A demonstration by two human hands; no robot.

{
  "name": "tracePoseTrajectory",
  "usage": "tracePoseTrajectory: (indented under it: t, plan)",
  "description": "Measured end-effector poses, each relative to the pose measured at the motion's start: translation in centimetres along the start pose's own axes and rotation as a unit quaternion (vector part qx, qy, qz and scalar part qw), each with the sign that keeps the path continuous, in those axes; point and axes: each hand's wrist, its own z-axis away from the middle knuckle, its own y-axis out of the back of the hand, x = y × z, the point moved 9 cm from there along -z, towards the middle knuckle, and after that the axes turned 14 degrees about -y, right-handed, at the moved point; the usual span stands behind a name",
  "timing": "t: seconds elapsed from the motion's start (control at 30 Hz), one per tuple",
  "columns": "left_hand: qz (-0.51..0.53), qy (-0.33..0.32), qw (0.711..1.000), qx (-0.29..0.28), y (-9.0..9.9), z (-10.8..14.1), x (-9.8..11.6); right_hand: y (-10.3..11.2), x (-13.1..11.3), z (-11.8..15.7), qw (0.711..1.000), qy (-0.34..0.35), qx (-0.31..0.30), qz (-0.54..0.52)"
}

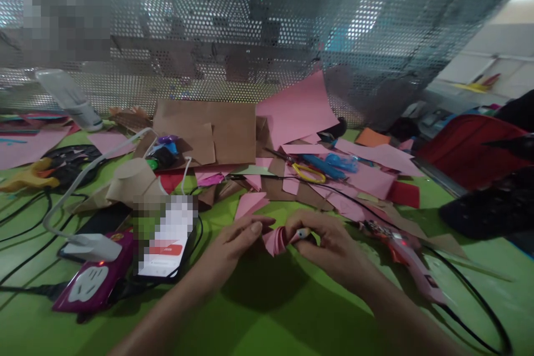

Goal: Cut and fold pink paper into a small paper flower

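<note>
A strip of pleated pink paper [275, 241] curls between my hands, over the green tabletop. My right hand [331, 245] pinches its right end, where a small pale tip with a dark bluish spot shows between thumb and fingers. Close to the paper's left end is my left hand [244, 238]. Its fingers stretch out toward the paper with the thumb along them; whether they touch it I cannot tell. Behind them lies a loose folded piece of pink paper [251, 204].
Yellow-handled scissors [308, 173] lie among pink scraps near a brown cardboard box [183, 133]. A pink glue gun [417, 267] with a black cord is at right. At left are a lit phone [169, 239], a purple power strip [89, 283] and a white charger [94, 246].
</note>
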Motion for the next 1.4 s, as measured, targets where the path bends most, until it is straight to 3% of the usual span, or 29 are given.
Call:
tracePoseTrajectory:
  t: [0.1, 0.2, 0.37, 0.6, 0.73, 0.83, 0.9, 1.0, 1.07, 1.27, 1.4]
  plan:
    - [0.003, 0.001, 0.999, -0.041, -1.0, -0.2, -0.2, -0.8, -0.7, 0.1, 0.999, 0.024, -0.044, -0.009]
    - [0.022, 0.005, 0.999, -0.037, -1.2, -0.4, -0.5, -0.9, -0.5, 0.2, 0.998, 0.018, -0.053, -0.037]
    - [0.018, -0.032, 0.999, 0.016, -0.2, -0.5, -0.2, 0.0, 1.2, 0.0, 0.993, -0.043, 0.004, -0.109]
    - [0.005, -0.082, 0.997, 0.0, -0.6, -0.5, 0.2, 0.7, 2.2, -0.2, 0.991, -0.081, 0.096, -0.037]
    - [-0.012, -0.08, 0.997, -0.012, -0.9, -0.5, 0.0, 0.6, 1.7, -0.1, 0.994, -0.054, 0.081, -0.048]
    - [-0.104, -0.085, 0.991, 0.007, 0.1, -0.5, 0.3, 0.6, 1.4, 0.0, 0.995, -0.047, 0.063, -0.064]
    - [-0.214, -0.109, 0.97, 0.047, 1.5, -0.4, 1.1, 1.2, 1.6, 0.0, 0.994, -0.055, 0.09, -0.035]
    - [-0.38, -0.137, 0.909, 0.106, 3.3, -0.3, 2.5, 2.5, 1.9, -0.1, 0.987, -0.054, 0.147, 0.041]
    - [-0.47, -0.129, 0.865, 0.117, 3.8, -0.4, 2.8, 3.2, 2.3, -0.4, 0.981, -0.043, 0.174, 0.079]
    - [-0.638, -0.076, 0.766, 0.028, 3.3, -1.6, 1.7, 4.8, 3.4, -0.8, 0.967, -0.039, 0.217, 0.125]
    - [-0.657, -0.086, 0.749, -0.007, 2.4, -1.7, 1.7, 4.4, 2.9, -0.6, 0.969, -0.024, 0.207, 0.133]
